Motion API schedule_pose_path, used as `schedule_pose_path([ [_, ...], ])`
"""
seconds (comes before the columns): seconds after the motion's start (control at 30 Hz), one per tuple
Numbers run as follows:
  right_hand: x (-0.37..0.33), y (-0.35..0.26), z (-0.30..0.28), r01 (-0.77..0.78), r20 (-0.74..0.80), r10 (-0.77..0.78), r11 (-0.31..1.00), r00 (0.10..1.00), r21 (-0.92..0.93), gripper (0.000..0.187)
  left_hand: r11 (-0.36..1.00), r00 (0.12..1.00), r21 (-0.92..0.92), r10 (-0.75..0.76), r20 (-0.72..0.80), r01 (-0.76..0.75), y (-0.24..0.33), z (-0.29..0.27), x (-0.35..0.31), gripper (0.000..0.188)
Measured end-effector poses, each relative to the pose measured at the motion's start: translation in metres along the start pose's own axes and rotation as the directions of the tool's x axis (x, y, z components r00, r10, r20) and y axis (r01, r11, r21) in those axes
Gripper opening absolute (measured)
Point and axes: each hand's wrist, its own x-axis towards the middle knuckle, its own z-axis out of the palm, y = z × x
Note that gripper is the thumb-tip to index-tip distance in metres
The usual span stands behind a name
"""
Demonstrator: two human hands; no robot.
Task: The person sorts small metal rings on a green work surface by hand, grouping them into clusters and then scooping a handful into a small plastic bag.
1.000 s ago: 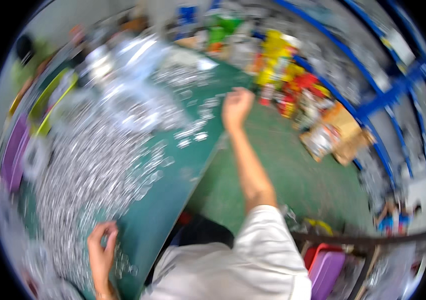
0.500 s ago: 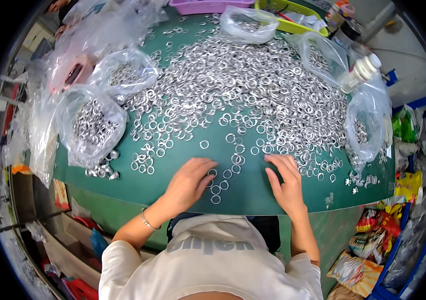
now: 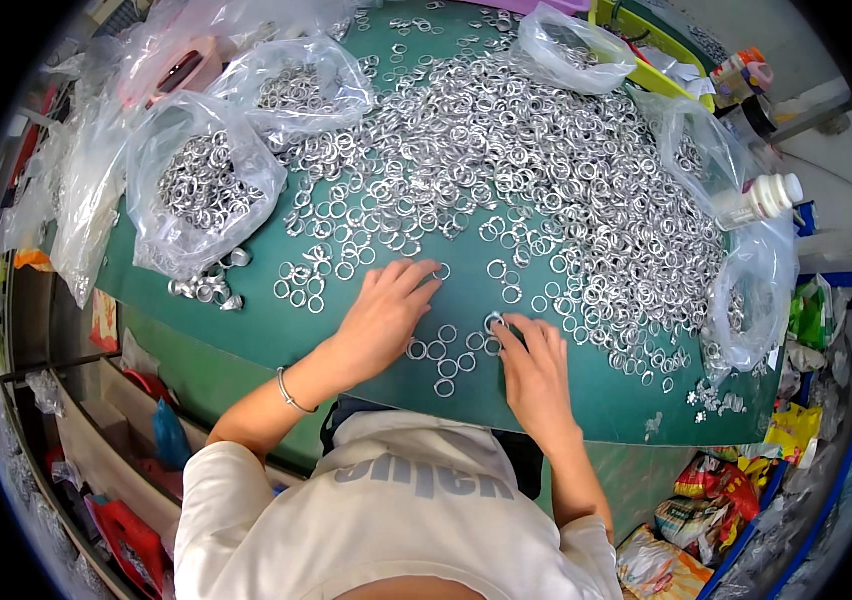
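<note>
Since the earlier frame, the right hand [image 3: 538, 378] has been brought left toward a small cluster of rings [image 3: 436, 351], and the left hand [image 3: 383, 315] has been moved farther out over the table [image 3: 596, 408]. These metal rings are laid flat near the table's front edge, between the two hands. By the right thumb and forefinger one ring [image 3: 495, 324] is touched; whether it is pinched or merely pressed down cannot quite be told, the contact being small. On the left hand the fingers are held slightly apart, their tips just beside another single ring [image 3: 444, 271]. Beyond both hands a large heap [image 3: 596, 190] of rings is spread. On the left, a clear bag [image 3: 161, 240] is partly filled with rings; at the far right, a white bottle [image 3: 754, 203] is seen lying tilted.
</note>
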Motion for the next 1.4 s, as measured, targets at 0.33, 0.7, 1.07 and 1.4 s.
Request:
schedule_pose_path([
  [0.33,-0.007,0.001,-0.009,0.046,0.076,-0.046,0.999,0.996,-0.004,0.043,0.988,0.999,0.147,0.044,-0.020,-0.040,-0.001,0.005,0.002,0.045],
  [0.7,-0.015,-0.003,-0.012,-0.031,0.150,-0.007,0.968,0.989,0.249,0.050,0.966,0.990,-0.233,-0.127,-0.055,0.111,0.019,-0.005,-0.051,0.041],
  [1.07,0.008,-0.015,0.008,0.110,0.205,-0.178,0.947,0.962,0.303,0.075,-0.069,0.698,-0.695,0.032,0.716,0.716,0.016,0.037,-0.123,0.036],
  [1.4,0.004,-0.030,0.040,0.379,0.366,-0.448,0.891,0.816,0.249,0.055,-0.919,0.880,-0.087,0.336,0.336,0.384,0.010,0.099,-0.115,0.076],
])
